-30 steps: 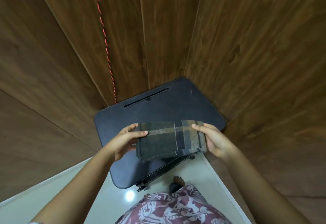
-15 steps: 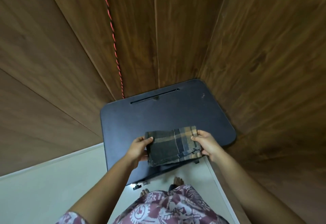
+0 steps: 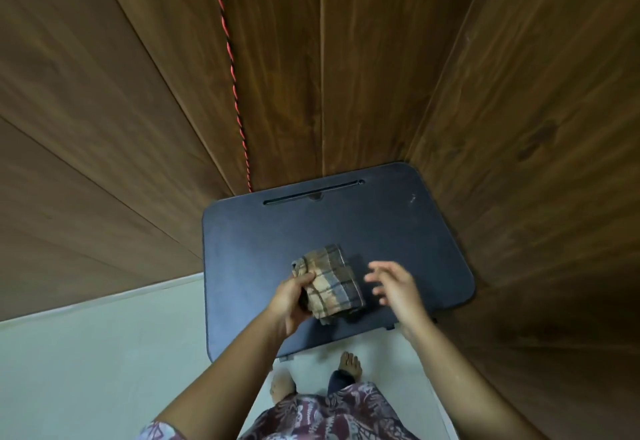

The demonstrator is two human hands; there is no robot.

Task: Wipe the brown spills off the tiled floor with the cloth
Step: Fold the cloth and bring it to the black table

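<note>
Around this corner, dark wood panelling [image 3: 346, 58] is rising on two sides, and a pale tiled floor [image 3: 86, 370] is spreading out at lower left, with no brown spills showing on the part in view. A dark worktop [image 3: 398, 231] is standing against the panelling. Over its near half the cloth [image 3: 332, 283] is being held, a folded checked bundle in tan, grey and brown. Its long axis is running away from the person, tilting slightly leftward. The left hand [image 3: 291, 301] is curling its grip round the bundle's left edge, so the cloth is lying just rightward of that grip. The right hand [image 3: 398, 287] is hovering just beside the opposite edge without touching, grip wide, fingers spread and blurred. By my judgement, the left hand is placed to carry the cloth down to the floor.
</note>
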